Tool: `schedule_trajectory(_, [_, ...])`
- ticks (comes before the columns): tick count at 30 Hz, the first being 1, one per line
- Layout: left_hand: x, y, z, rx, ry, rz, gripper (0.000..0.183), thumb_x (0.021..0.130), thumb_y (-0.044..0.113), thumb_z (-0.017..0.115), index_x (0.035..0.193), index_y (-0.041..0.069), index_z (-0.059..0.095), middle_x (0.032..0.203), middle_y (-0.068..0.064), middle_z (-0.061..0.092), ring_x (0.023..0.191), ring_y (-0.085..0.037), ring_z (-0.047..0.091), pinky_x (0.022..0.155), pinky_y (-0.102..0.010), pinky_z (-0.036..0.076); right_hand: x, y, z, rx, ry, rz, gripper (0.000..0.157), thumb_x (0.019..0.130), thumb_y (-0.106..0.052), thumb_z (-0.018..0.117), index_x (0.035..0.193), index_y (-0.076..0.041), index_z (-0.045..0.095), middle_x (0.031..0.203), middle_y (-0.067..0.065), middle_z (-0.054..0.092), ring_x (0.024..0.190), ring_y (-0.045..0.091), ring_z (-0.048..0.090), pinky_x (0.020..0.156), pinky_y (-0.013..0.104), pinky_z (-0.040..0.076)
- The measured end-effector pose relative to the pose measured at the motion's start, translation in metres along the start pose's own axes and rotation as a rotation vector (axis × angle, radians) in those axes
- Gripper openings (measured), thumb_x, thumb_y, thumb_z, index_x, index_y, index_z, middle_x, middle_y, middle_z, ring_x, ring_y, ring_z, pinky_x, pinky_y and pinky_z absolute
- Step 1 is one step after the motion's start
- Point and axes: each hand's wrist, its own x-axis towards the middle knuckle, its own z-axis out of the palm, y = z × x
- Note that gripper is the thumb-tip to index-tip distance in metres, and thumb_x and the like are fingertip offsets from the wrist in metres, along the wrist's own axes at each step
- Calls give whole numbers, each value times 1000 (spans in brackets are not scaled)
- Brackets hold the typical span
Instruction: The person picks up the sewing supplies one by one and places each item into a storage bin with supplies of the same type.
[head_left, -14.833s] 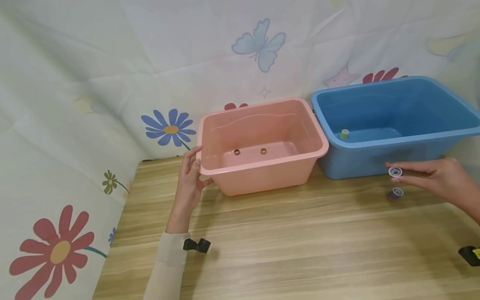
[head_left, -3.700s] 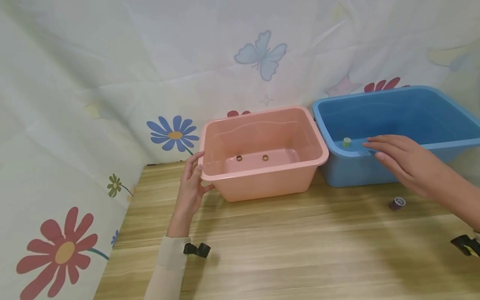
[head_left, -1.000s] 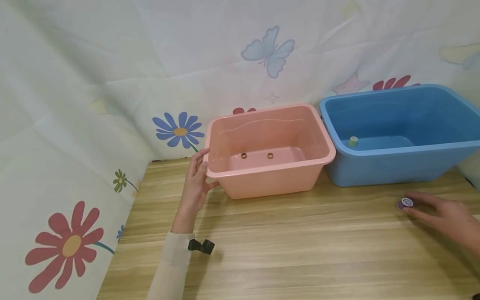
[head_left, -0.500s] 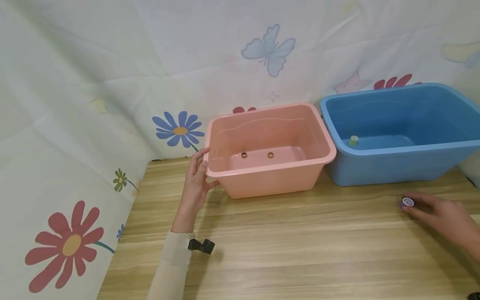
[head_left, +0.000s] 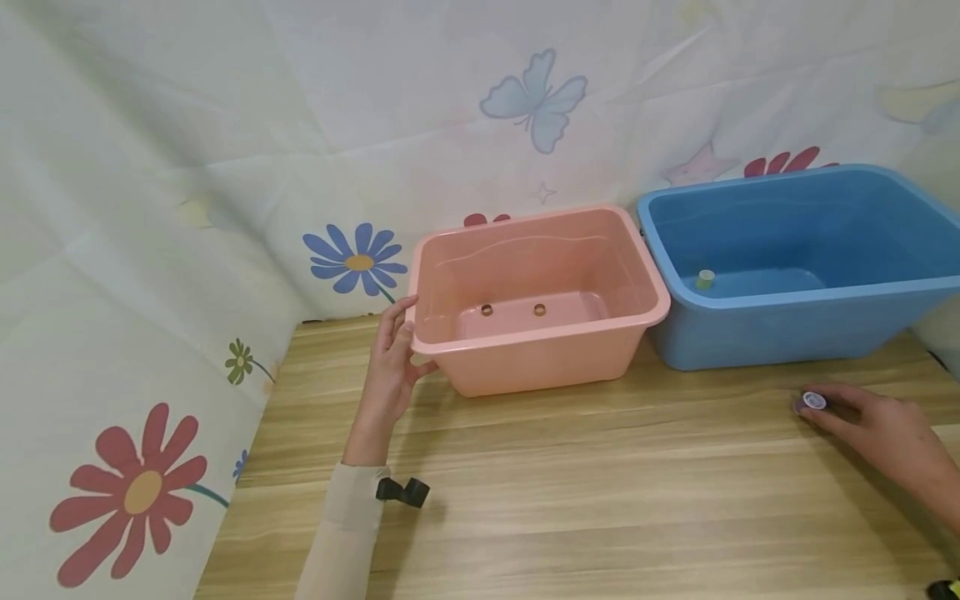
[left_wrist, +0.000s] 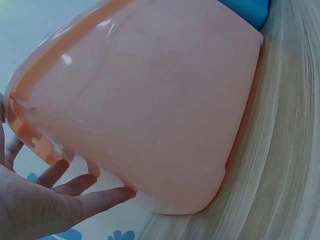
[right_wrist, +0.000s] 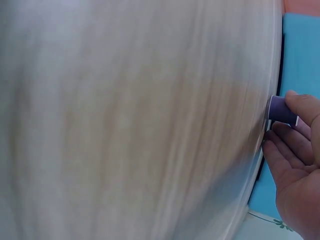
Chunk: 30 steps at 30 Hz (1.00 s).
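Observation:
My left hand [head_left: 390, 362] holds the left end of a pink plastic tub [head_left: 536, 362], thumb at the rim and fingers spread against the outside wall in the left wrist view. On the right, in front of a blue plastic tub [head_left: 780, 329], my right hand [head_left: 892, 429] pinches a small purple thread spool [right_wrist: 283, 110] between thumb and fingers. The spool has white ends and is low by the tabletop. Two small gold-brown rings [head_left: 539, 310] lie on the pink tub's floor. A small green cylinder with a white top [head_left: 705, 279] stands inside the blue tub, near its left front.
The two tubs stand side by side at the back of the wood-grain table [head_left: 570, 500], rims close together. A printed cloth [head_left: 360, 108] with flowers and a butterfly hangs behind and at the left. Part of the blue tub's floor is hidden by its front wall.
Earlier my right hand held another spool above the purple one, then reached over the blue tub's front rim. Now it pinches the purple spool. My left hand has stayed on the pink tub.

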Motion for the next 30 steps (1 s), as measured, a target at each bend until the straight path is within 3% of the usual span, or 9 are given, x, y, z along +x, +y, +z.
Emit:
schedule_trajectory(17, [0,-1,0,1,2,2,42,108,26,49,149,23,43,158,-10,37,139,-51,36,84,-54,57,0,-1,-6,-29,58,-55,31,90,-19,77,110,3,69,102,34,69,82,51,68,64,61,51])
schedule_trajectory(23, [0,-2,0,0,-1,7,42,108,27,49,149,24,43,159,-9,37,139,-51,35,83,-52,58,1,-4,-9,-35,41,-35,30,91,-20,77,109,3,69,107,35,67,90,56,64,66,63,48])
schedule_trajectory(30, [0,0,0,9,1,5,42,108,25,47,150,23,42,159,-9,36,136,-45,41,84,-54,58,2,-4,-6,-17,70,-71,26,86,-14,81,106,-2,69,98,25,70,89,48,65,67,59,48])
